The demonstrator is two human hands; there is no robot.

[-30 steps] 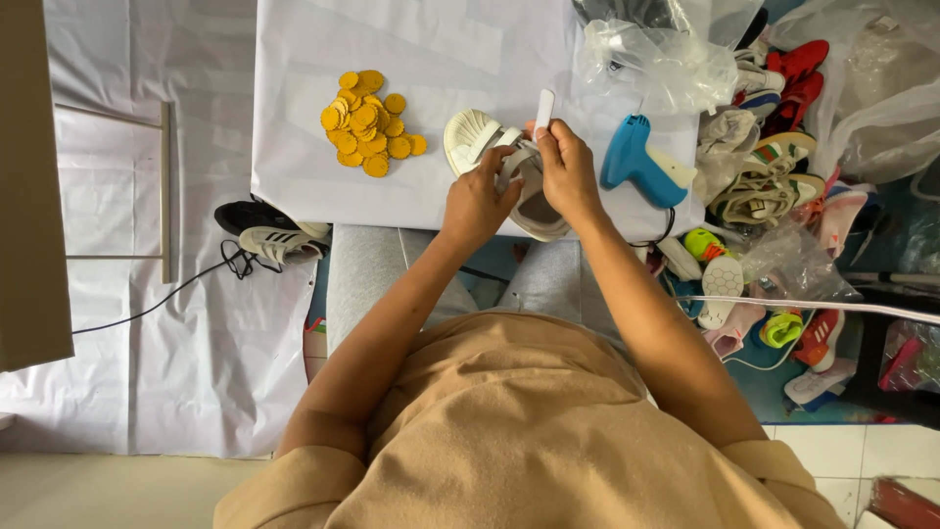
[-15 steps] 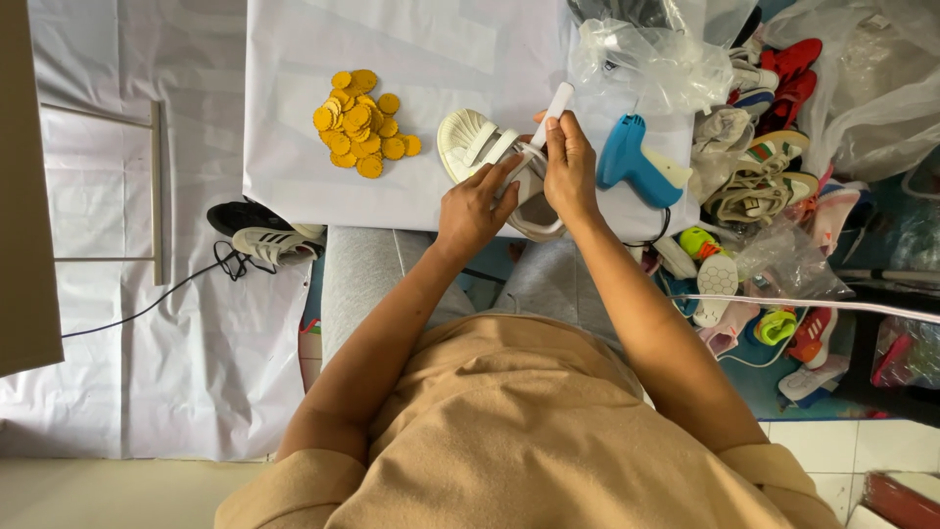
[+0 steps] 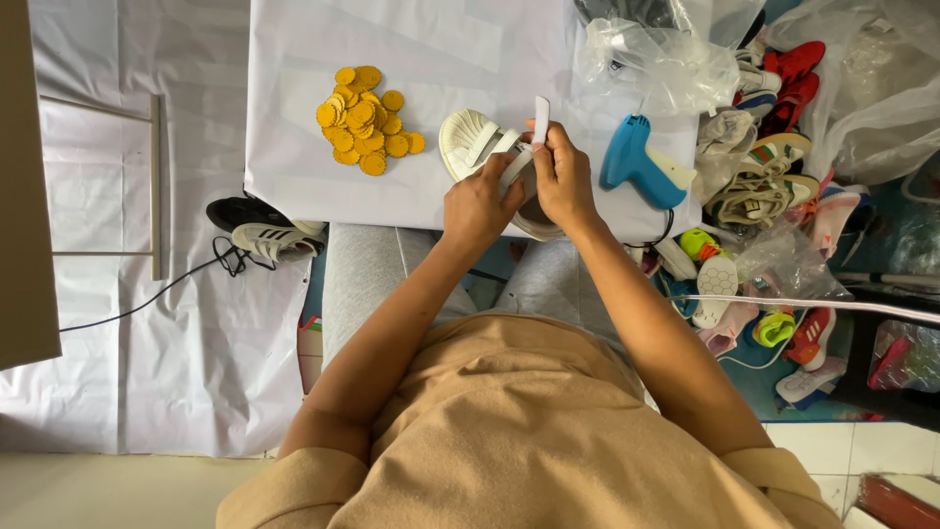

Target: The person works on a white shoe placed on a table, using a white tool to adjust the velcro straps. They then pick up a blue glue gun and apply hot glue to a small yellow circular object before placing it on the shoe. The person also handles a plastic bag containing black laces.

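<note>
Bright, even daylight throughout, soft and diffuse, no clear single source. Only faint, short shadows beneath the hands on the white paper-covered tabletop (image 3: 294, 147). Mild glare on the crumpled clear plastic bags (image 3: 656, 59) in the upper right of the frame. Sharp in the centre; slight wide-angle bending toward the edges. Darker in the far right corner.

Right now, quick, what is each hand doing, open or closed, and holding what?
Left hand: closed on the white shoe.
Right hand: closed, pinching a white strap at the shoe.
</note>
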